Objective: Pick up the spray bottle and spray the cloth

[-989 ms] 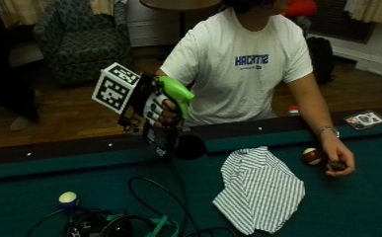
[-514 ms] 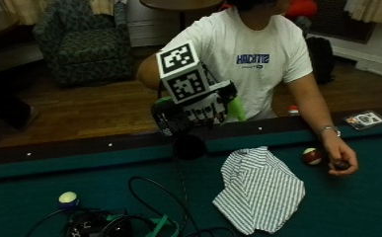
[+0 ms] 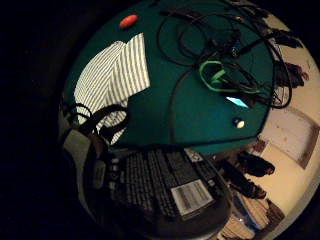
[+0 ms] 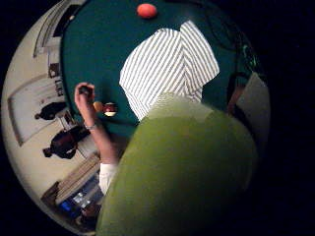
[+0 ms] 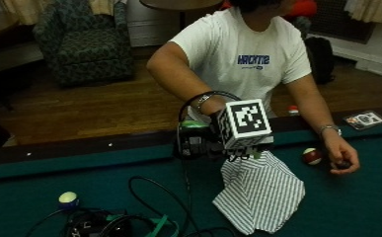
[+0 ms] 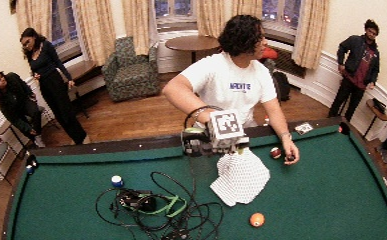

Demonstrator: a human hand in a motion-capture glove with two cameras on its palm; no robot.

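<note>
Change vs 1 s ago: the gloved right hand (image 5: 214, 122) had come down and across from up at 10 o'clock of the cloth, and was now low over the near rail, right at the cloth's top edge. It was wrapped round the green spray bottle with a black printed label (image 5: 192, 140), which was clear of the surface, just above the rail. The white-and-grey striped cloth (image 5: 259, 197) lay crumpled on the green felt surface (image 5: 348, 207), at 5 o'clock of the hand and unmoved. The thumb-side palm view showed the cloth straight ahead of the bottle body, so my read was pickup done, aim roughly set, spray not yet started. I couldn't see the nozzle or the trigger finger, so heading was unconfirmed. Counts: one bottle and one cloth. Three balls lay on the felt: a maroon-and-white ball (image 5: 312, 156) at 3 o'clock of the cloth, an orange ball (image 6: 257, 219) at 6 o'clock, and a pale ball (image 5: 67, 198) at 9 o'clock. There was one tangle of black cables with a green strap (image 5: 131, 224), at 8 o'clock. The bare left hand (image 5: 340, 160) rested on the felt by the maroon ball, over something dark I couldn't identify.
</note>
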